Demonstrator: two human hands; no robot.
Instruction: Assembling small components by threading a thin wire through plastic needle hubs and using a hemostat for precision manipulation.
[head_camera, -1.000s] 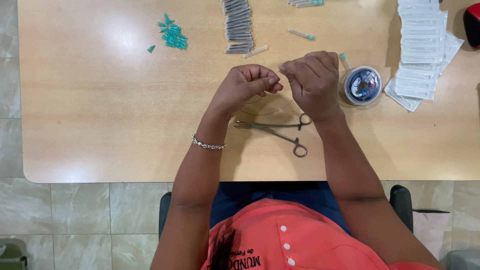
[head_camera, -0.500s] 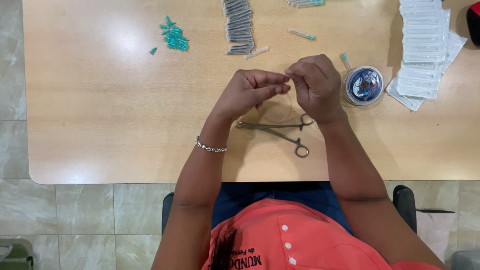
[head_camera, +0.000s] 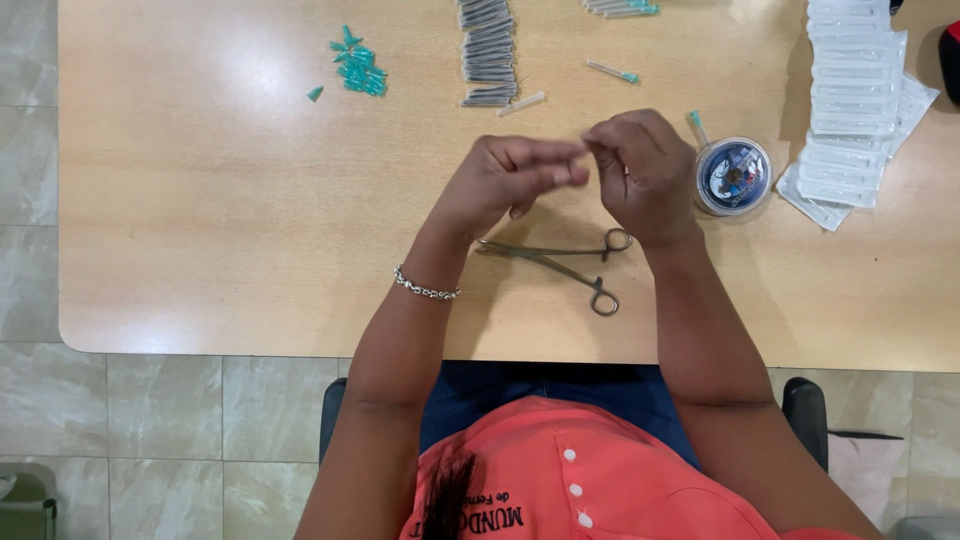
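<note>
Over the middle of the table (head_camera: 200, 200), both hands are raised and pinched together, fingertips almost meeting. Left hand (head_camera: 505, 180) has its fingers stretched toward the right, thumb and forefinger pressed shut on something tiny. Right hand (head_camera: 640, 170) is curled, its fingertips closed at the same spot. Whatever sits between them is too small to make out, so I can't tell what it is, only that both hands pinch at that one point.

Right below the hands, flat on the table, lie the forceps (head_camera: 560, 262): metal, scissor-style, ring handles pointing right, tips pointing left under the left wrist. Nobody's touching them; they're just under the hands, between the two forearms. A bracelet (head_camera: 427, 289) is on the left wrist.

Just right of the right hand sits a small round tub (head_camera: 734, 176) with a clear lid, nearly touching the knuckles. One teal-capped needle (head_camera: 695, 124) lies just above it. Further right there's a stack of white packets (head_camera: 850, 100), overlapping in a column.

Up at the far edge: a row of grey pieces (head_camera: 488, 50) straight above the hands, a loose needle (head_camera: 612, 70) beside them, and a few more needles at the top edge. Well off to the left there's a little heap of teal caps (head_camera: 358, 68).
</note>
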